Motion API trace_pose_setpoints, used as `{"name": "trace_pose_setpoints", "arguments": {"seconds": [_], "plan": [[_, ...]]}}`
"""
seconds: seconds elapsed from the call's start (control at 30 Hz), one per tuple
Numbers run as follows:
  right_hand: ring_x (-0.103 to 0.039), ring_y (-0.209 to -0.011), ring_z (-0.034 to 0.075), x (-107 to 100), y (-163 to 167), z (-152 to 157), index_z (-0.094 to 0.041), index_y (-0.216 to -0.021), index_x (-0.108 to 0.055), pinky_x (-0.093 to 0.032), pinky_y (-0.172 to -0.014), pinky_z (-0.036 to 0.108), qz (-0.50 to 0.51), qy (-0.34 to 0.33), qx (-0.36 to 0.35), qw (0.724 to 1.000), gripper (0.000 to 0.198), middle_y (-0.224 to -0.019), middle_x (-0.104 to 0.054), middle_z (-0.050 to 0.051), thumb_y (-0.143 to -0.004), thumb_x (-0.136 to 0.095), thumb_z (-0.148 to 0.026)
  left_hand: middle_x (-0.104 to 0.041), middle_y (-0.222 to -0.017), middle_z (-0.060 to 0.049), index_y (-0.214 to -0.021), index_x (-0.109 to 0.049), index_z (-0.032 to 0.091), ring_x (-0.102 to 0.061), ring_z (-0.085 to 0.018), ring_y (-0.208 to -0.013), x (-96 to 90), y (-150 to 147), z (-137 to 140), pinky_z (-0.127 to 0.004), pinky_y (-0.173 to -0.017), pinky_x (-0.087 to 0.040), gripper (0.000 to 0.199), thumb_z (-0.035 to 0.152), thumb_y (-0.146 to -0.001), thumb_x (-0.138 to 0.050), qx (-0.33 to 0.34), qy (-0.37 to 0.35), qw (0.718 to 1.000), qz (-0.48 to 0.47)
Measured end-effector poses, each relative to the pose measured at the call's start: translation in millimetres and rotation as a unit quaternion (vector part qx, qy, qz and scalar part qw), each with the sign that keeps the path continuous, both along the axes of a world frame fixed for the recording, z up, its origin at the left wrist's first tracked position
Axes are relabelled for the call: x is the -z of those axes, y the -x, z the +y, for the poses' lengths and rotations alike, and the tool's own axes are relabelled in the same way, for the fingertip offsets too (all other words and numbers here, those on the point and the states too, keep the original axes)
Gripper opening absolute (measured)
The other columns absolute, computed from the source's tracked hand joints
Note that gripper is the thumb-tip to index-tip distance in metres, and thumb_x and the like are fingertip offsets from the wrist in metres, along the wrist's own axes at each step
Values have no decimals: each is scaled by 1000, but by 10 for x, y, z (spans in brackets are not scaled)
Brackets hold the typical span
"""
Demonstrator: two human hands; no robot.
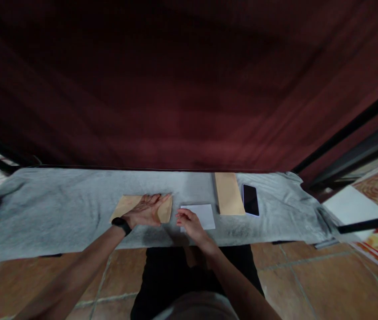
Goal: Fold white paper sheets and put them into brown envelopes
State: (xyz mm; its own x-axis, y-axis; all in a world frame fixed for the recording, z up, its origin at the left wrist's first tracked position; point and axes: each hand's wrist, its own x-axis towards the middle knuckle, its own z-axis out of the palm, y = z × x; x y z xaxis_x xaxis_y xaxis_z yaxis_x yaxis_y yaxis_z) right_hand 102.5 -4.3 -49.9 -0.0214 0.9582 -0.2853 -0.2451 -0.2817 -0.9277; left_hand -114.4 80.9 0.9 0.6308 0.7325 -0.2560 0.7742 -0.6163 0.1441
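Observation:
My left hand (145,212), with a dark band at its wrist, is spread over a tan paper envelope (122,206). Its fingers are apart, the palm is partly turned up, and nothing shows in it. Part of the envelope is hidden beneath that hand. My right hand (190,223) hovers over or rests on the left part of a white sheet of paper (205,216); I cannot tell whether they touch. Its fingers are loosely bent with the tips a little apart, and I see nothing held.
Right of the white sheet lies a second tan envelope (229,193), with a dark-screened phone (251,200) beside it. A grey cloth (65,200) covers the narrow surface. Behind it hangs a dark red curtain (175,111). Black metal bars (352,126) stand at the right.

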Motion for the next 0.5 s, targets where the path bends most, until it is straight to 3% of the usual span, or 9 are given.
{"name": "trace_pose_setpoints", "arguments": {"seconds": [0.1, 0.3, 0.5], "plan": [[-61, -68, 14, 42, 145, -55, -24, -92, -71, -57, -69, 32, 9, 9, -6, 1000, 25, -83, -67, -1, -70, -73, -36, -33, -157, -18, -158, -14, 27, -37, -40, -141, 26, 2, 41, -53, -114, -23, 118, 54, -60, -74, -7, 6, 1000, 17], [-63, -73, 16, 54, 215, -114, -22, -92, -69, -56, -74, 36, 40, 23, 7, 999, 29, -85, -67, 1, -67, -74, -36, -48, -143, -16, -158, -18, 29, -48, -37, -131, 20, -41, 93, -54, -114, -23, 113, 49, -62, -74, 25, -15, 1000, 3], [-63, -82, 17, -57, 361, 127, -21, -85, -63, -52, -81, 32, 74, 13, 21, 997, 15, -82, -66, -1, -70, -66, -23, -43, -148, -16, -159, -12, 27, -45, -38, -133, 157, 27, 36, -52, -114, -22, 121, 56, -60, -74, 20, -24, 999, -13]]}}
